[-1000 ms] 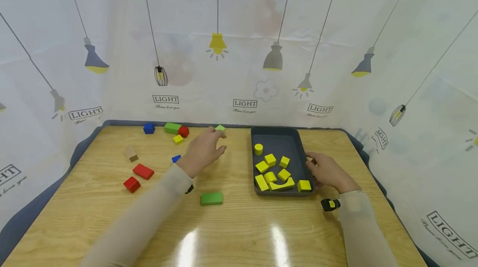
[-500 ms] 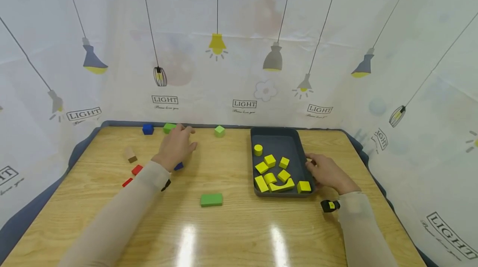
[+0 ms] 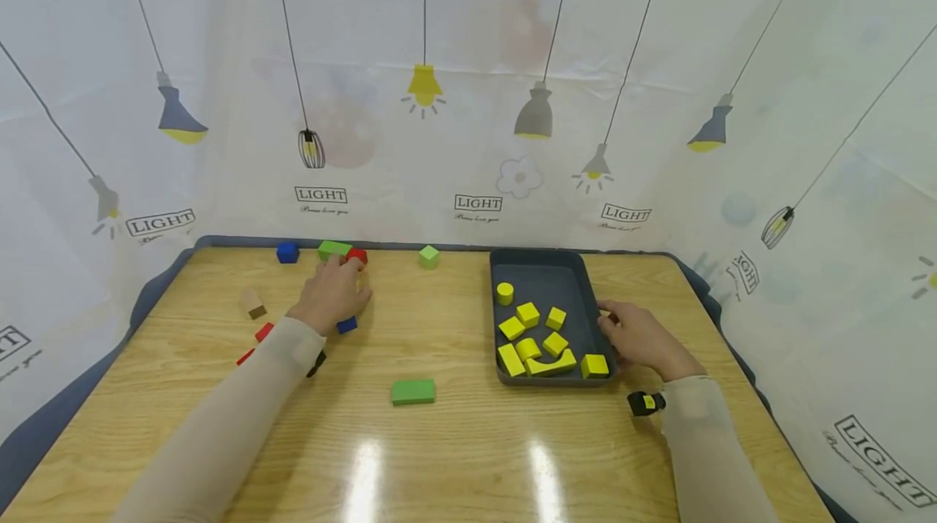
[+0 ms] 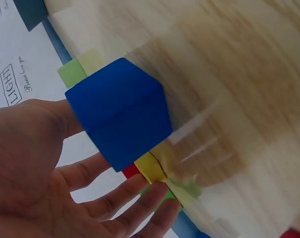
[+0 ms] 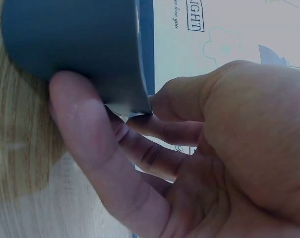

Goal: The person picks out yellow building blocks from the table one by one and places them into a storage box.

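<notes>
My left hand point(image 3: 331, 293) hovers over the far left of the table, its fingers loosely spread beside a red block point(image 3: 356, 255) and a green block point(image 3: 334, 248). A yellow block point(image 4: 150, 167) shows just past its fingers in the left wrist view; in the head view the hand hides it. Close to the wrist lies a blue block point(image 4: 122, 114). My right hand point(image 3: 644, 337) holds the right side of a dark grey tray point(image 3: 549, 272), thumb at the rim and fingers against the outer wall point(image 5: 80, 39). Several yellow blocks point(image 3: 528, 314) lie in the tray.
A light green cube point(image 3: 429, 256) stands at the back edge, and a green plank point(image 3: 413, 392) lies in front. Farther left are a blue block point(image 3: 288, 252), a natural wood block point(image 3: 253, 303) and two red blocks point(image 3: 264, 332), partly hidden by the left sleeve.
My left hand has moved left from beside the light green cube, then slightly down and nearer over the yellow block. The right hand and tray have stayed put.
</notes>
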The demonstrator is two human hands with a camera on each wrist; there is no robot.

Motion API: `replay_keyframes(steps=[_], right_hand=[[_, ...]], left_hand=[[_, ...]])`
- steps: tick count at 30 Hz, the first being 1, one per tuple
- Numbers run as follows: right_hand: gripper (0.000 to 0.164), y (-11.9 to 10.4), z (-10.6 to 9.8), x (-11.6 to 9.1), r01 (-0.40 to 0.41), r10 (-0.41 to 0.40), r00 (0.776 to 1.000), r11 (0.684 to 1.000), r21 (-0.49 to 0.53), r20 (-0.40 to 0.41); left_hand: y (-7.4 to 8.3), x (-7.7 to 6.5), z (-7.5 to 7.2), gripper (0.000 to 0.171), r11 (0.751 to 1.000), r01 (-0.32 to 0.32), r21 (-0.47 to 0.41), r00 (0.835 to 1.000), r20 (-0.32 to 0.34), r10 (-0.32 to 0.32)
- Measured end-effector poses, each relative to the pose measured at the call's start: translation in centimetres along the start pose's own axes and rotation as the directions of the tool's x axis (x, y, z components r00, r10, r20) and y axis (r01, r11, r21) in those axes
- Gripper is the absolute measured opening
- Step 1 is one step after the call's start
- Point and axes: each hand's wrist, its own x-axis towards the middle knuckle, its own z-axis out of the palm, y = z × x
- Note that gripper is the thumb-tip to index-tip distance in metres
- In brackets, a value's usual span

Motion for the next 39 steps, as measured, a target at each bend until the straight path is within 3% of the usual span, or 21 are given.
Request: replay_keyframes(steps=[7, 17, 26, 32, 39], right_hand=[[0.047, -0.1, 0.0, 0.0, 0.005, -0.005, 1.0, 1.0, 0.001, 0.002], [0.047, -0.1, 0.0, -0.1, 0.009, -0.009, 1.0, 1.0, -0.002, 0.004], [0.047, 0.0, 0.1, -0.1, 0.014, -0.014, 1.0, 1.0, -0.018, -0.009], [0.047, 0.0, 0.1, 0.0, 0.012, -0.012, 1.0, 1.0, -0.023, -0.007], [0.047, -0.1, 0.2, 0.0, 0.009, -0.009, 1.0, 1.0, -0.018, -0.005]], left_hand=[[-0.1, 0.2, 0.3, 0.038, 1.0, -0.011, -0.021, 1.0, -0.023, 0.011], [0.0, 0.4, 0.5, 0.033, 0.997, -0.038, -0.063, 0.999, 0.021, 0.039], [1.6, -0.4, -0.1, 0.033, 0.997, -0.06, -0.053, 0.998, -0.037, 0.059], [2.8, -0.4, -0.1, 0.03, 0.991, -0.121, -0.063, 0.988, -0.104, 0.114], [4.8, -0.7, -0.1, 0.03, 0.979, -0.15, -0.139, 0.985, -0.105, 0.136]])
